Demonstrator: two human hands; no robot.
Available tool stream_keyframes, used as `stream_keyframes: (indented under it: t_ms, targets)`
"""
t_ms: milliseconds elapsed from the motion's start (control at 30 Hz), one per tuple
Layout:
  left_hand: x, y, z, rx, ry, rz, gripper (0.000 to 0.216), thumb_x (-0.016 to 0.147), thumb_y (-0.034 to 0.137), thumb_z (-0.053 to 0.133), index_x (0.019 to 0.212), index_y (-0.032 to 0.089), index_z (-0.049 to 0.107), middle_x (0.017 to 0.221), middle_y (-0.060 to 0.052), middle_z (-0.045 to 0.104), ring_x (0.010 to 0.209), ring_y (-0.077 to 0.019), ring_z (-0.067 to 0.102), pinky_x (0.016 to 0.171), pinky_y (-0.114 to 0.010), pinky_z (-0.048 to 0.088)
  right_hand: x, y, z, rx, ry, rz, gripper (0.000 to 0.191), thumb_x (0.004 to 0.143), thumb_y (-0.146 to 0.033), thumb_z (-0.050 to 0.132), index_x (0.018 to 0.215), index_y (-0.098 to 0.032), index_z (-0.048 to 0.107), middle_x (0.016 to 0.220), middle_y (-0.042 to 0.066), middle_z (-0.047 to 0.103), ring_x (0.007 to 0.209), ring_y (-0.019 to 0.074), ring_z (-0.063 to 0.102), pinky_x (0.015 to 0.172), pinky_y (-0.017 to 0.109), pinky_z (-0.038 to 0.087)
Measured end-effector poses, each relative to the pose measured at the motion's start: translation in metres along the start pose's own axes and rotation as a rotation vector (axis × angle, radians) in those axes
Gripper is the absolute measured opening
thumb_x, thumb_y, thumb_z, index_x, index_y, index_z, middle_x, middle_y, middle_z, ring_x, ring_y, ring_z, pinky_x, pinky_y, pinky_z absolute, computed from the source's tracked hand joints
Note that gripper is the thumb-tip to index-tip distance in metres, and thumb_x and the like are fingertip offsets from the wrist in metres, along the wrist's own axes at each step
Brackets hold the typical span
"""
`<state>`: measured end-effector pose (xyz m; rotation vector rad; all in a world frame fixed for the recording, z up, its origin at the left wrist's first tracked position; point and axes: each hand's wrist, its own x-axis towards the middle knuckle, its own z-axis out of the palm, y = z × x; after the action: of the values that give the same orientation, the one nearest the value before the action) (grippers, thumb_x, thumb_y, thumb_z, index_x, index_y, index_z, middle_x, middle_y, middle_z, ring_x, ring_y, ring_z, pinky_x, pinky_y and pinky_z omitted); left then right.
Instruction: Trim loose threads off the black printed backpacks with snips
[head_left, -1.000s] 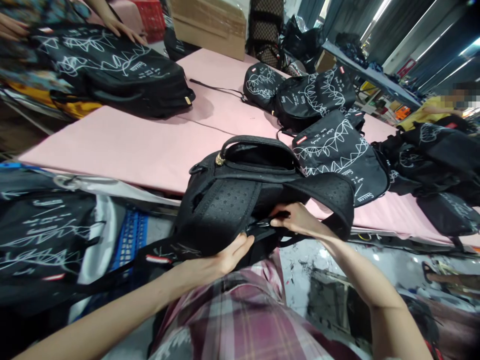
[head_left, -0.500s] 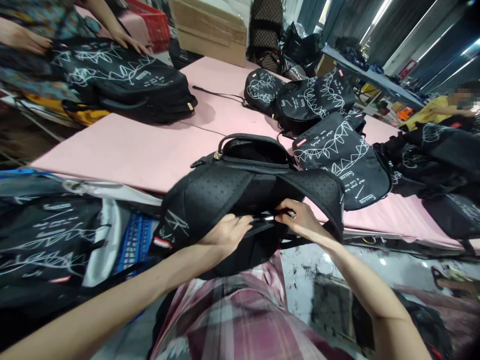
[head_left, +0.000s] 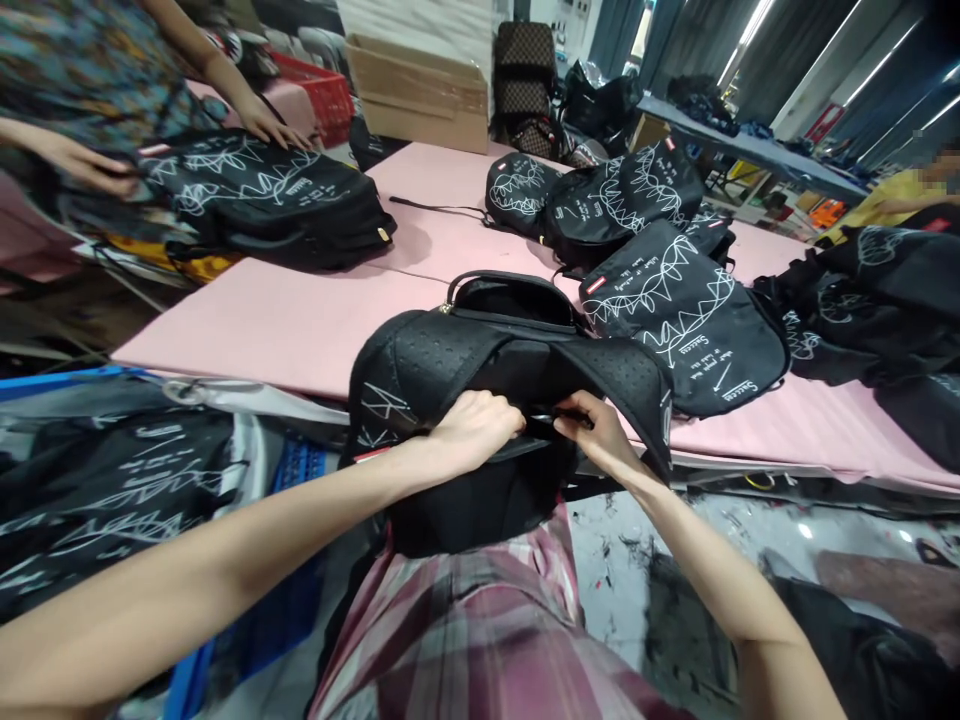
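A black backpack [head_left: 480,360] with perforated padded straps hangs over the near edge of the pink table [head_left: 300,320], its back panel facing me. My left hand [head_left: 476,430] is curled on the backpack's lower strap. My right hand [head_left: 596,435] pinches a thin black strap or buckle on the same bag, close beside the left hand. What exactly sits between the right fingers is too small to make out.
Several black bags [head_left: 675,310] with white scribble print lie on the table to the right and at the back. Another person's hands [head_left: 262,120] rest on a black bag [head_left: 277,200] at far left. More bags fill a blue crate [head_left: 112,490] at my left. A cardboard box [head_left: 420,90] stands behind.
My left hand has slid up and right along the backpack and closed on the strap, meeting the right hand. The backpack has been turned slightly. The view has shifted a little.
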<state>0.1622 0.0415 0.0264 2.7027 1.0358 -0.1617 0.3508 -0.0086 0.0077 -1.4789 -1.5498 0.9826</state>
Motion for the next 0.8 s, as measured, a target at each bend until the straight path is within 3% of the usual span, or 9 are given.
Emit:
stream_keyframes:
  t_ms: [167, 267, 367, 433, 467, 533, 600, 700, 800]
  targets:
    - [-0.002, 0.004, -0.004, 0.001, 0.037, -0.091, 0.025, 0.083, 0.016, 0.038, 0.086, 0.017, 0.063, 0.069, -0.009, 0.065, 0.064, -0.0229, 0.061, 0.059, -0.030, 0.038, 0.002, 0.007, -0.002, 0.025, -0.007, -0.042, 0.013, 0.074, -0.027, 0.059, 0.084, -0.020, 0.062, 0.081, -0.001, 0.062, 0.081, 0.0170, 0.057, 0.074, 0.030, 0.042]
    - [-0.014, -0.002, -0.015, -0.332, 0.112, -0.165, 0.023, 0.085, 0.023, 0.037, 0.086, 0.017, 0.060, 0.063, -0.003, 0.060, 0.057, -0.0165, 0.057, 0.057, -0.026, 0.037, 0.002, 0.010, -0.004, 0.056, 0.007, -0.048, 0.016, 0.076, -0.032, 0.059, 0.087, -0.020, 0.061, 0.086, 0.000, 0.061, 0.085, 0.0167, 0.055, 0.078, 0.030, 0.041]
    - [-0.029, -0.013, -0.028, -0.806, -0.017, -0.026, 0.024, 0.083, 0.035, 0.045, 0.075, 0.017, 0.057, 0.053, 0.003, 0.053, 0.051, -0.0114, 0.051, 0.055, -0.021, 0.037, 0.002, 0.011, -0.006, 0.063, 0.001, -0.044, 0.020, 0.076, -0.036, 0.059, 0.090, -0.021, 0.061, 0.090, 0.000, 0.061, 0.088, 0.0171, 0.054, 0.082, 0.031, 0.040]
    - [-0.034, -0.018, -0.032, -0.968, -0.169, 0.134, 0.038, 0.084, 0.044, 0.043, 0.063, 0.016, 0.056, 0.051, 0.001, 0.054, 0.052, -0.0118, 0.051, 0.058, -0.022, 0.040, 0.003, 0.012, -0.006, 0.069, -0.004, -0.042, 0.022, 0.077, -0.038, 0.059, 0.091, -0.022, 0.061, 0.091, 0.000, 0.061, 0.088, 0.0172, 0.054, 0.083, 0.032, 0.039]
    - [-0.035, -0.020, -0.032, -0.979, -0.176, 0.176, 0.046, 0.085, 0.047, 0.039, 0.057, 0.015, 0.055, 0.054, -0.001, 0.057, 0.056, -0.0128, 0.054, 0.062, -0.023, 0.042, 0.005, 0.012, -0.006, 0.081, -0.002, -0.039, 0.022, 0.077, -0.038, 0.059, 0.092, -0.022, 0.061, 0.091, 0.000, 0.061, 0.088, 0.0172, 0.054, 0.084, 0.032, 0.039]
    - [-0.032, -0.021, -0.028, -0.877, -0.012, 0.125, 0.054, 0.089, 0.047, 0.030, 0.055, 0.015, 0.058, 0.069, -0.006, 0.065, 0.069, -0.0157, 0.060, 0.074, -0.026, 0.044, 0.008, 0.014, -0.004, 0.116, 0.010, -0.031, 0.023, 0.076, -0.038, 0.059, 0.093, -0.022, 0.060, 0.090, 0.000, 0.060, 0.087, 0.0171, 0.054, 0.084, 0.032, 0.039]
    - [-0.024, -0.020, -0.020, -0.637, 0.166, 0.008, 0.044, 0.087, 0.045, 0.036, 0.075, 0.017, 0.067, 0.095, -0.007, 0.069, 0.089, -0.0193, 0.061, 0.084, -0.028, 0.042, 0.013, 0.015, -0.001, 0.155, 0.015, -0.031, 0.024, 0.076, -0.038, 0.060, 0.092, -0.021, 0.060, 0.088, 0.000, 0.059, 0.086, 0.0169, 0.054, 0.083, 0.031, 0.039]
    - [-0.012, -0.018, -0.007, -0.252, 0.105, -0.086, 0.036, 0.081, 0.041, 0.049, 0.110, 0.026, 0.064, 0.112, -0.006, 0.066, 0.101, -0.0241, 0.060, 0.084, -0.032, 0.043, 0.023, 0.016, 0.001, 0.174, -0.003, -0.044, 0.024, 0.073, -0.036, 0.062, 0.090, -0.020, 0.059, 0.085, 0.000, 0.059, 0.085, 0.0166, 0.054, 0.082, 0.030, 0.039]
    - [-0.005, -0.017, -0.009, -0.075, 0.091, -0.189, 0.034, 0.084, 0.035, 0.044, 0.110, 0.028, 0.065, 0.099, -0.006, 0.070, 0.094, -0.0239, 0.064, 0.079, -0.031, 0.045, 0.031, 0.009, -0.001, 0.148, -0.012, -0.079, 0.025, 0.073, -0.038, 0.063, 0.090, -0.019, 0.059, 0.086, 0.000, 0.059, 0.084, 0.0164, 0.054, 0.081, 0.030, 0.039]
